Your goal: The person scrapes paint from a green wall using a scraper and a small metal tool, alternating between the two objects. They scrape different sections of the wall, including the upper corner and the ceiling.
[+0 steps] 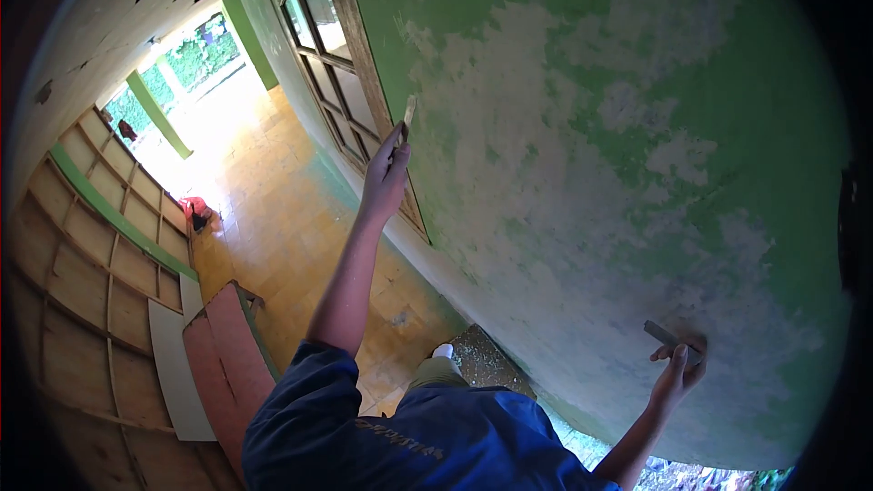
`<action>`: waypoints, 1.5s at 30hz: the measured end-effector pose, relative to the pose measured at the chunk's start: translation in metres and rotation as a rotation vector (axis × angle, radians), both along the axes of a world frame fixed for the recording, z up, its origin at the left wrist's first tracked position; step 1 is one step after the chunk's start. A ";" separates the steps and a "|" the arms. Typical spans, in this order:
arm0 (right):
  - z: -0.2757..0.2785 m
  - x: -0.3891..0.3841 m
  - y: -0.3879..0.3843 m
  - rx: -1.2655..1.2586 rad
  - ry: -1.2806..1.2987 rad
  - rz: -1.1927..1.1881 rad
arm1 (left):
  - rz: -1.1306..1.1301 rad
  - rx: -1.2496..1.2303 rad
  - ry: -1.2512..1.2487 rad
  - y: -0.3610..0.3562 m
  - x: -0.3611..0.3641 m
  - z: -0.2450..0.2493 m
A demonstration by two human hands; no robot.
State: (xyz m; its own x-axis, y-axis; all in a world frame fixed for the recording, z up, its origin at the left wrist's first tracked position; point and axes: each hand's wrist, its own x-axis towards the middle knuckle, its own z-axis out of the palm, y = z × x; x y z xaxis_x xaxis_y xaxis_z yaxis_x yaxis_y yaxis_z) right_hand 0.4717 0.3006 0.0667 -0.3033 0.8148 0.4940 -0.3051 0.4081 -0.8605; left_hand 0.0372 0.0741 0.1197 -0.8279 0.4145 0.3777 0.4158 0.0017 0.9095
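Observation:
My left hand (386, 180) is raised near the window frame, its fingers closed round a narrow putty knife (410, 111) whose pale blade points up against the wall. Lower down on the right, my right hand (680, 371) grips a flat grey scraper (663, 335), held close to the wall surface. The green wall (773, 173) in front of me has large patches of bare grey-white plaster (509, 145) where the paint is gone. The patches spread between both hands.
A wooden window (336, 73) with glass panes is set in the wall left of my left hand. Yellow floor tiles (282, 191) run along the porch. A pink board (227, 336) leans by the wooden panelling (82, 309). A dark slab (486, 359) lies near my foot.

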 end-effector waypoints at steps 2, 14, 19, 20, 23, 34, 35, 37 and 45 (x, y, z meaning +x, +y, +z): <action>0.001 -0.002 -0.003 -0.006 -0.004 -0.040 | 0.007 0.003 0.111 0.011 -0.019 0.000; 0.012 -0.017 -0.024 0.041 -0.018 -0.175 | 0.053 -0.050 0.313 0.035 -0.037 0.048; 0.024 -0.031 -0.034 0.056 -0.028 -0.213 | 0.051 0.014 0.327 0.038 -0.049 0.066; 0.027 -0.034 -0.036 0.058 -0.032 -0.214 | 0.054 0.018 0.320 0.037 -0.051 0.070; 0.033 -0.045 -0.039 0.084 -0.040 -0.202 | 0.078 -0.028 0.332 0.028 -0.053 0.085; 0.049 -0.097 -0.044 0.161 -0.016 -0.141 | 0.033 -0.055 0.258 0.019 -0.038 0.045; 0.048 -0.101 -0.043 0.164 -0.016 -0.142 | 0.022 -0.073 0.248 0.016 -0.035 0.039; 0.050 -0.107 -0.042 0.179 -0.020 -0.138 | 0.009 -0.086 0.225 0.007 -0.034 0.024; 0.055 -0.129 -0.055 0.157 -0.029 -0.160 | 0.002 -0.018 0.163 -0.006 -0.058 -0.019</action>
State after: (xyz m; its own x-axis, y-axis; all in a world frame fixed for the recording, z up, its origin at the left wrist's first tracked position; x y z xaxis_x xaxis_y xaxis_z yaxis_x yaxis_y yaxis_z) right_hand 0.3426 0.2458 0.1212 -0.1924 0.7678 0.6112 -0.2018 0.5785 -0.7903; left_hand -0.0212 0.0682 0.1010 -0.7572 0.4210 0.4995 0.5577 0.0185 0.8298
